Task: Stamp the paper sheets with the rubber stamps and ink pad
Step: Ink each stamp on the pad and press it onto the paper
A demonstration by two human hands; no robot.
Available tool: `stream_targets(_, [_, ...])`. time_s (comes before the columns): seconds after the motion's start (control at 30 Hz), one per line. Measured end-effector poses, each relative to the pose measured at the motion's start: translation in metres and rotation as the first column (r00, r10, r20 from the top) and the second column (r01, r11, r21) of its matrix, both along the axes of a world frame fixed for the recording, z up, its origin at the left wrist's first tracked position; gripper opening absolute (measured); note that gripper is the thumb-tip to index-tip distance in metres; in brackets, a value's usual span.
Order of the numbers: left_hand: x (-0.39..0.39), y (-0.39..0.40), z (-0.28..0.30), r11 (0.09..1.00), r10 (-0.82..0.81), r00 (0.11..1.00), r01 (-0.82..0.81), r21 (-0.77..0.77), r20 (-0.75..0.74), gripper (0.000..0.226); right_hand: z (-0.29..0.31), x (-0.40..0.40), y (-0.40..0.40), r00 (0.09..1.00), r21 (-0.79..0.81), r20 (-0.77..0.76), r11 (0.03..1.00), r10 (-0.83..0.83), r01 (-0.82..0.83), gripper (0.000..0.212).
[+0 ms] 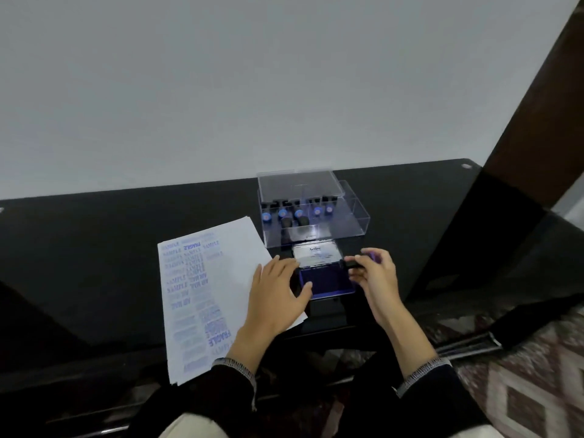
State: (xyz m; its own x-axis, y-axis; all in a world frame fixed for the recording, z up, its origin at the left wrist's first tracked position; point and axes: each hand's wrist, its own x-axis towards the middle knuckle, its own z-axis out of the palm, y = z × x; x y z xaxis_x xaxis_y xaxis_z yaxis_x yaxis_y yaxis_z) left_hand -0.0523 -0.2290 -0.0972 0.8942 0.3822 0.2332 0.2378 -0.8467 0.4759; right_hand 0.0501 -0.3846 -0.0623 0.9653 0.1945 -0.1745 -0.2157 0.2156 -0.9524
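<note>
- Two bare hands are working over a glossy black table (94, 248), both in dark sleeves with patterned cuffs.
- The left hand (278, 289) is lying flat with its fingers straight and slightly spread, its palm resting on the right edge of the paper sheets (208, 298) and its fingertips touching the left side of the ink pad (327, 281).
- The right hand (376, 276) is pinching a rubber stamp (360, 262) between thumb and curled fingers, holding it just above the pad's right rear corner; whether the stamp is touching the ink cannot be told.
- The ink pad is sitting open between the two hands, its dark blue surface showing and its white-labelled lid (316, 256) standing tilted up at the back.
- The paper sheets are lying in a slightly fanned stack left of the pad, the top one carrying many blue prints reading SAMPLE, FRAGILE and AIR MAIL.
- A clear plastic box (354, 222) is standing just behind the pad with its lid raised, holding a row of stamps (284, 214) with blue round ends.
- A patterned rug (537, 374) is showing at lower right.
</note>
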Motion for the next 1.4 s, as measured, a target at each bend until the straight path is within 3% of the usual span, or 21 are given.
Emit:
stream_targets(0.13, [-0.001,-0.002,-0.008,1.0,0.01,0.998,-0.009,0.024,-0.062,0.059,-0.005,-0.001,-0.004,0.979,-0.271,0.19,0.962,0.078,-0.024,0.005])
stream_targets(0.2, [-0.001,-0.001,-0.008,1.0,0.009,0.998,-0.009,-0.001,-0.066,0.057,-0.006,-0.003,-0.003,0.958,-0.381,0.262,0.925,0.112,-0.004,0.014])
stream_targets(0.4, [0.001,0.001,-0.011,0.996,0.015,1.0,-0.016,-0.082,-0.02,0.048,-0.009,-0.006,0.001,0.878,-0.586,0.388,0.81,0.279,0.001,0.017])
stream_targets(0.67, [0.003,0.003,-0.015,0.999,0.026,1.0,-0.027,-0.045,-0.012,0.046,-0.017,-0.012,0.009,0.755,-0.699,0.479,0.715,0.448,0.019,0.016])
stream_targets(0.97, [0.003,0.002,-0.019,0.999,0.026,1.0,-0.025,-0.031,0.013,0.046,-0.022,-0.016,0.013,0.635,-0.78,0.55,0.606,0.543,0.158,0.02])
stream_targets(1.13, [0.003,0.002,-0.019,0.998,0.021,1.0,-0.02,-0.053,0.021,0.046,-0.026,-0.015,0.013,0.644,-0.763,0.567,0.623,0.514,0.173,0.017])
stream_targets(1.23, [0.005,0.005,-0.018,0.981,0.052,0.996,-0.036,-0.191,0.077,0.041,-0.027,-0.016,0.014,0.644,-0.759,0.573,0.624,0.507,0.184,0.019])
stream_targets(1.33, [0.004,0.013,-0.003,0.852,0.18,0.973,-0.08,-0.518,0.146,0.031,-0.028,-0.019,0.015,0.634,-0.766,0.58,0.608,0.511,0.21,0.024])
stream_targets(1.4, [0.0,0.025,0.008,0.811,0.238,0.958,-0.105,-0.575,0.161,0.028,-0.029,-0.019,0.015,0.636,-0.763,0.584,0.608,0.505,0.218,0.023])
